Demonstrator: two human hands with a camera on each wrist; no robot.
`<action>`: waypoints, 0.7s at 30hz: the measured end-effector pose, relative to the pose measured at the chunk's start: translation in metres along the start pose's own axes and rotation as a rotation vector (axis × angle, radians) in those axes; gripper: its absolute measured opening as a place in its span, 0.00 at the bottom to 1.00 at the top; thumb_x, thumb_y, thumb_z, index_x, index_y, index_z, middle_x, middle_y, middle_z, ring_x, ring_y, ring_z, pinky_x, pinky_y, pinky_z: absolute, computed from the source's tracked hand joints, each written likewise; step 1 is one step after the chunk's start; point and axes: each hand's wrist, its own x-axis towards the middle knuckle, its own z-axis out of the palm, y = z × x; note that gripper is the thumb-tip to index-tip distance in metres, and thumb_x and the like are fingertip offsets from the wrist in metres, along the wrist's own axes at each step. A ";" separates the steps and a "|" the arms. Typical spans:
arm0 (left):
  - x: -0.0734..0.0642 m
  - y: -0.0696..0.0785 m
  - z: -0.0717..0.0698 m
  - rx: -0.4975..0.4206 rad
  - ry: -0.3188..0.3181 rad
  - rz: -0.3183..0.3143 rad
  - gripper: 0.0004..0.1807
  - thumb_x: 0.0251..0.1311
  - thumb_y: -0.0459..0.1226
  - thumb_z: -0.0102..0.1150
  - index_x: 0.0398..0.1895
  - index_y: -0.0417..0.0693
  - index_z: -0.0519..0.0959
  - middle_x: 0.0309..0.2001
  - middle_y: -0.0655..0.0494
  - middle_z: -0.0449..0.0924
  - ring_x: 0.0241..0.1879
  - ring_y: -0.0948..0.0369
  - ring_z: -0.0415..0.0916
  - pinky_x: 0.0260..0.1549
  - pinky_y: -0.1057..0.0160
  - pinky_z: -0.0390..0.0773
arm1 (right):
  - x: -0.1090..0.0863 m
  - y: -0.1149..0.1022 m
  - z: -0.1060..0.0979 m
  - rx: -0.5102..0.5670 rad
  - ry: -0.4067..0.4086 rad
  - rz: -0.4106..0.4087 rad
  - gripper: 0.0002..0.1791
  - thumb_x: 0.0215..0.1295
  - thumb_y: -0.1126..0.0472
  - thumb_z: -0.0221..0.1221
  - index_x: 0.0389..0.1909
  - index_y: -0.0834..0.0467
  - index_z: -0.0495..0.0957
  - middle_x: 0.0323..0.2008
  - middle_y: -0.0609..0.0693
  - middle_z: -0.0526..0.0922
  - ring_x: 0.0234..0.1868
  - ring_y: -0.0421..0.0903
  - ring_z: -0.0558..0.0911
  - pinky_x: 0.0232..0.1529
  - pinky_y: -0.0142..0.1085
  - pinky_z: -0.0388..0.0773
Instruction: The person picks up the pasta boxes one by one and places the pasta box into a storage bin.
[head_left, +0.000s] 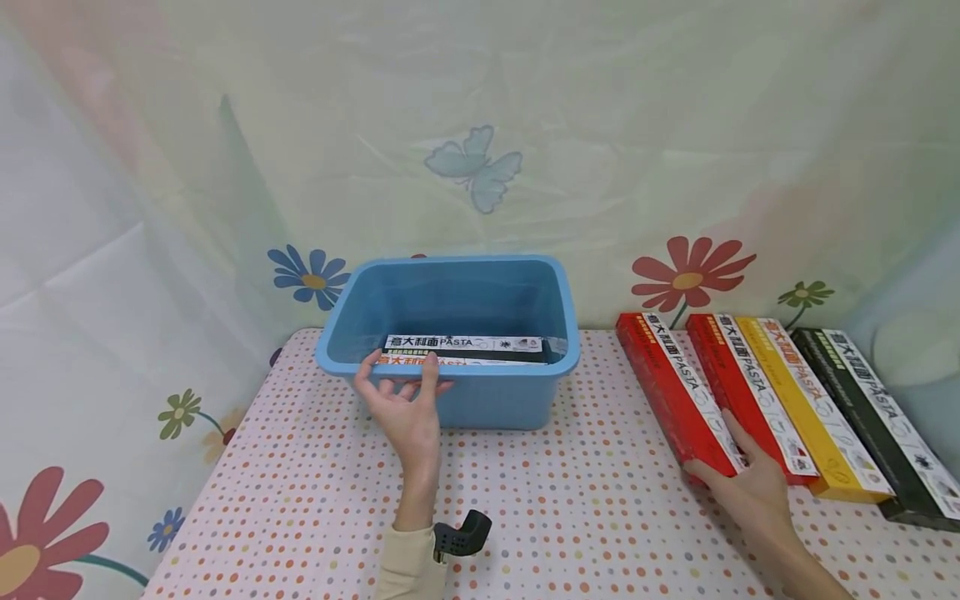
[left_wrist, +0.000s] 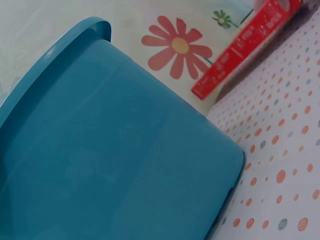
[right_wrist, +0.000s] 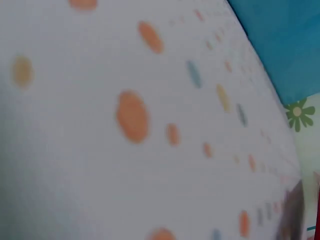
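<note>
My left hand (head_left: 405, 408) grips the front rim of a blue plastic bin (head_left: 495, 400), its thumb and a finger reaching over the edge. Inside the bin lie a black pasta box (head_left: 465, 342) and, in front of it, one with orange lettering (head_left: 457, 362), partly hidden by the rim. Over on the right, my right hand (head_left: 757, 492) holds the near end of the leftmost red pasta box (head_left: 667, 392), thumb on one side and fingers on the other. That red box (left_wrist: 245, 50) also shows slanting in the left wrist view.
Beside the held box lie another red pasta box (head_left: 742, 392), a yellow one (head_left: 817, 408) and a black one (head_left: 870, 425), side by side. A dotted cloth (head_left: 570, 517) covers the table. A flowered curtain (head_left: 600, 167) hangs behind.
</note>
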 end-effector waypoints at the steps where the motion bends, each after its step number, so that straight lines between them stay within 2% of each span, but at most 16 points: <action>1: 0.000 0.000 0.000 0.002 -0.001 -0.001 0.40 0.64 0.33 0.73 0.73 0.47 0.58 0.45 0.39 0.71 0.28 0.54 0.83 0.32 0.51 0.93 | -0.002 -0.002 -0.004 -0.003 -0.001 0.002 0.57 0.69 0.53 0.67 0.85 0.48 0.36 0.79 0.74 0.45 0.75 0.71 0.49 0.65 0.65 0.73; 4: 0.000 0.001 0.001 0.000 -0.002 0.000 0.40 0.64 0.33 0.73 0.73 0.47 0.58 0.45 0.38 0.72 0.29 0.53 0.84 0.32 0.51 0.92 | -0.006 -0.009 -0.018 -0.025 0.008 -0.049 0.56 0.69 0.54 0.67 0.85 0.47 0.37 0.78 0.74 0.47 0.73 0.72 0.52 0.57 0.58 0.76; 5: 0.000 0.001 0.001 -0.002 -0.002 0.001 0.40 0.64 0.33 0.72 0.73 0.47 0.58 0.46 0.38 0.72 0.29 0.53 0.84 0.32 0.52 0.92 | -0.007 -0.012 -0.024 -0.034 0.013 -0.087 0.55 0.69 0.54 0.67 0.85 0.47 0.38 0.78 0.75 0.49 0.72 0.72 0.54 0.53 0.50 0.79; 7: 0.000 0.001 0.000 -0.005 0.001 0.006 0.40 0.64 0.33 0.72 0.73 0.47 0.58 0.45 0.39 0.72 0.29 0.53 0.84 0.32 0.52 0.92 | -0.008 -0.019 -0.034 -0.045 0.031 -0.178 0.54 0.69 0.55 0.67 0.85 0.49 0.41 0.75 0.76 0.53 0.67 0.71 0.58 0.45 0.35 0.78; 9: 0.000 0.000 -0.001 -0.006 0.007 0.009 0.40 0.64 0.32 0.72 0.72 0.46 0.58 0.46 0.37 0.72 0.29 0.53 0.84 0.32 0.53 0.92 | -0.009 -0.024 -0.042 -0.048 0.048 -0.298 0.54 0.68 0.55 0.69 0.84 0.50 0.44 0.73 0.76 0.57 0.63 0.61 0.62 0.37 0.22 0.72; 11: -0.001 0.000 -0.001 -0.010 0.011 0.012 0.40 0.64 0.31 0.72 0.72 0.46 0.59 0.46 0.36 0.72 0.29 0.53 0.84 0.32 0.53 0.92 | -0.010 -0.032 -0.049 -0.044 0.058 -0.405 0.53 0.66 0.56 0.70 0.84 0.50 0.47 0.71 0.75 0.61 0.59 0.48 0.64 0.32 0.14 0.69; 14: -0.001 0.000 0.001 -0.014 0.009 0.016 0.39 0.63 0.31 0.72 0.72 0.45 0.59 0.47 0.31 0.71 0.28 0.53 0.83 0.31 0.54 0.92 | -0.010 -0.050 -0.057 -0.031 0.046 -0.532 0.54 0.63 0.59 0.73 0.84 0.46 0.52 0.70 0.71 0.64 0.52 0.32 0.62 0.34 0.15 0.73; 15: -0.001 0.000 0.001 -0.017 0.007 0.019 0.39 0.64 0.31 0.72 0.72 0.45 0.59 0.48 0.29 0.71 0.29 0.53 0.84 0.31 0.53 0.92 | -0.009 -0.058 -0.059 -0.026 0.036 -0.572 0.54 0.61 0.60 0.73 0.84 0.45 0.53 0.69 0.70 0.65 0.51 0.30 0.63 0.35 0.15 0.74; 17: -0.001 0.001 0.002 -0.023 0.003 0.023 0.39 0.64 0.31 0.72 0.72 0.45 0.58 0.48 0.27 0.70 0.29 0.53 0.84 0.31 0.53 0.92 | -0.007 -0.075 -0.061 -0.029 0.013 -0.642 0.55 0.58 0.63 0.74 0.83 0.44 0.55 0.69 0.69 0.66 0.51 0.29 0.64 0.35 0.16 0.75; 21: -0.002 0.001 0.003 -0.028 0.009 0.022 0.39 0.65 0.31 0.71 0.72 0.45 0.59 0.47 0.29 0.70 0.28 0.53 0.83 0.31 0.52 0.92 | -0.002 -0.109 -0.055 -0.068 -0.026 -0.784 0.58 0.51 0.65 0.77 0.83 0.49 0.58 0.68 0.67 0.69 0.55 0.38 0.66 0.36 0.17 0.76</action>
